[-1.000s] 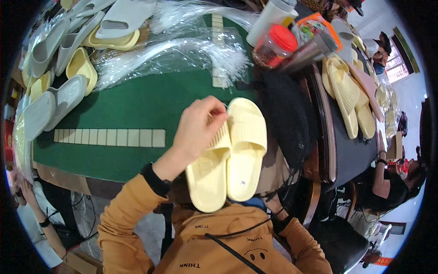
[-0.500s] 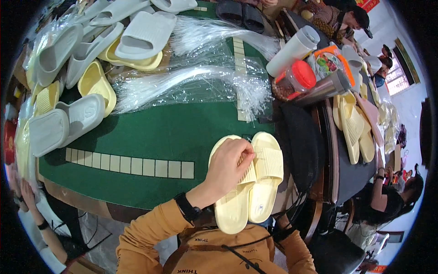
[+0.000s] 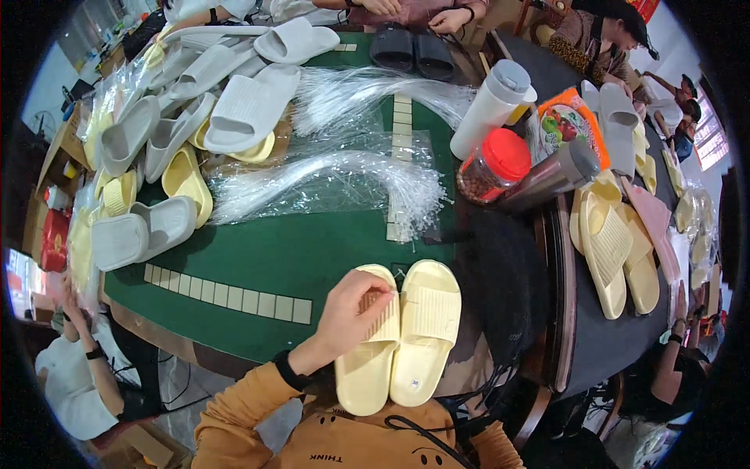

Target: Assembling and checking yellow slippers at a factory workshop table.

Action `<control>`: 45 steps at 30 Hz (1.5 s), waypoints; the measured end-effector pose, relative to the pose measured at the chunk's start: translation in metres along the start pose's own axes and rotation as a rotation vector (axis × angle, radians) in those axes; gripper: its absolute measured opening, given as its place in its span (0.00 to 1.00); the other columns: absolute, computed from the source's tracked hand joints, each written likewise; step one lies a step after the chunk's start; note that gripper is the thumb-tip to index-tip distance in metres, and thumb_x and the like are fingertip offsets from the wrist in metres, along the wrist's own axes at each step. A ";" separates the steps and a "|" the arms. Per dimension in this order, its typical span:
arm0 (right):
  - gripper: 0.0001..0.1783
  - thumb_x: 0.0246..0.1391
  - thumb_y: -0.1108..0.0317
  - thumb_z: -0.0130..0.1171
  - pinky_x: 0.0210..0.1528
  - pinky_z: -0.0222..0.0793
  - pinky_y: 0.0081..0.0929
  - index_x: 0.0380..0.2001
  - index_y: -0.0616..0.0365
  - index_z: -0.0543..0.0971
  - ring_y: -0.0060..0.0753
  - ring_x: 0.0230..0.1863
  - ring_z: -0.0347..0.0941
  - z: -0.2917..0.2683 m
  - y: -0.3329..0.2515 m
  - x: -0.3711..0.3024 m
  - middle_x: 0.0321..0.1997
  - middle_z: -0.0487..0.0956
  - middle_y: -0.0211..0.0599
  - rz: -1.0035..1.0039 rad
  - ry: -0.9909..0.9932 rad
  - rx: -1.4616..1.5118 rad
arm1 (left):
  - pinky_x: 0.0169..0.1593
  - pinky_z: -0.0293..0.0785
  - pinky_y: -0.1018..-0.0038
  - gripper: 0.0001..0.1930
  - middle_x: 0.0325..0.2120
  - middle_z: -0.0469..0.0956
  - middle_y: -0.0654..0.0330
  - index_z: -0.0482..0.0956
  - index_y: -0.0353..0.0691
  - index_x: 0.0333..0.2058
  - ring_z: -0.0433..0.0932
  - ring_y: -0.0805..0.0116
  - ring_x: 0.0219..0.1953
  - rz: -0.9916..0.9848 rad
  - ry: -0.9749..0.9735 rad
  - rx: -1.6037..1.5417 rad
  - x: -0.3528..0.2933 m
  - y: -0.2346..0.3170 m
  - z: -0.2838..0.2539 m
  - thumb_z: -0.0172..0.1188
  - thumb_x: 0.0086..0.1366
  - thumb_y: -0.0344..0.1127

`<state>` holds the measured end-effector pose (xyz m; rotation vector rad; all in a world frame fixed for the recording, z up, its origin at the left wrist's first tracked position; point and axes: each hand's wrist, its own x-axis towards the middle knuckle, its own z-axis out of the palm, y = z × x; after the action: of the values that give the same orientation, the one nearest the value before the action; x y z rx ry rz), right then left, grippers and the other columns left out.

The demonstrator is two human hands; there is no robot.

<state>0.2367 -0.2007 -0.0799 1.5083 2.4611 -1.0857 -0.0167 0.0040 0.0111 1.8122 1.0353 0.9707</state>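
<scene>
My green-topped table (image 3: pixel 258 250) is filling the middle of the frame. Grey and yellow slippers (image 3: pixel 254 109) are piling up across its upper left, and bundles of clear strands (image 3: pixel 312 176) are lying at upper centre. In the lower middle, a pale yellow pair (image 3: pixel 426 332) is resting side by side, heels pointing toward the bottom edge. My left hand (image 3: pixel 341 316) is closing, thumb and fingertips pinching together over the left slipper's strap; whatever they are gripping is too small to tell. My right hand (image 3: pixel 476 404) is mostly hiding beyond the slippers, so I cannot tell its state.
</scene>
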 end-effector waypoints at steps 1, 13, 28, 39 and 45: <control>0.12 0.61 0.66 0.49 0.41 0.70 0.42 0.43 0.60 0.75 0.53 0.41 0.74 -0.006 0.002 0.008 0.40 0.75 0.50 -0.015 0.000 0.012 | 0.37 0.73 0.72 0.06 0.31 0.77 0.56 0.77 0.34 0.34 0.78 0.64 0.33 0.006 0.007 0.020 0.001 0.000 0.001 0.65 0.59 0.26; 0.12 0.60 0.66 0.49 0.40 0.70 0.42 0.42 0.60 0.75 0.52 0.39 0.74 -0.039 0.018 0.008 0.39 0.75 0.49 -0.150 0.031 0.205 | 0.35 0.71 0.76 0.04 0.29 0.75 0.59 0.76 0.34 0.33 0.75 0.69 0.30 0.013 0.044 0.192 0.000 0.003 0.008 0.63 0.59 0.22; 0.11 0.60 0.66 0.49 0.39 0.69 0.41 0.40 0.61 0.76 0.51 0.38 0.74 0.068 0.025 -0.122 0.38 0.76 0.48 0.254 0.045 0.608 | 0.43 0.69 0.81 0.02 0.33 0.75 0.63 0.74 0.34 0.37 0.72 0.77 0.36 -0.093 0.049 -0.045 0.002 -0.006 0.007 0.57 0.65 0.22; 0.11 0.60 0.66 0.49 0.38 0.69 0.40 0.39 0.61 0.76 0.51 0.37 0.74 0.055 0.034 -0.056 0.37 0.76 0.48 0.445 0.043 0.570 | 0.42 0.66 0.83 0.03 0.32 0.73 0.68 0.74 0.36 0.37 0.70 0.82 0.35 -0.058 -0.007 -0.135 0.001 -0.020 -0.003 0.58 0.67 0.27; 0.08 0.57 0.70 0.48 0.34 0.66 0.36 0.36 0.61 0.74 0.47 0.33 0.72 0.091 0.049 -0.065 0.32 0.73 0.45 0.081 0.440 0.483 | 0.41 0.67 0.84 0.03 0.31 0.72 0.68 0.74 0.36 0.37 0.70 0.82 0.34 -0.042 -0.016 -0.153 0.005 -0.021 -0.003 0.58 0.67 0.27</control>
<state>0.2825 -0.2903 -0.1491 2.1689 2.4736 -1.5609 -0.0231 0.0163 -0.0060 1.6636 0.9593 0.9815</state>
